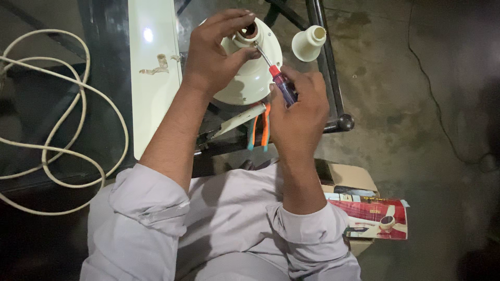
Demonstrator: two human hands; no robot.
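Screwdriver, gripped in the right hand, works a screw at the cream fan canopy's collar; left hand clasps it; steady turning seems needed.

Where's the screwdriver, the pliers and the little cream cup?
screwdriver (pixel 284 87), head view, on its purple handle by the right hand
pliers (pixel 265 129), head view, on an orange handle
little cream cup (pixel 307 44), head view, on its side wall

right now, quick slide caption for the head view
Left hand steadies a cream fan housing while right hand works a screwdriver at its collar.
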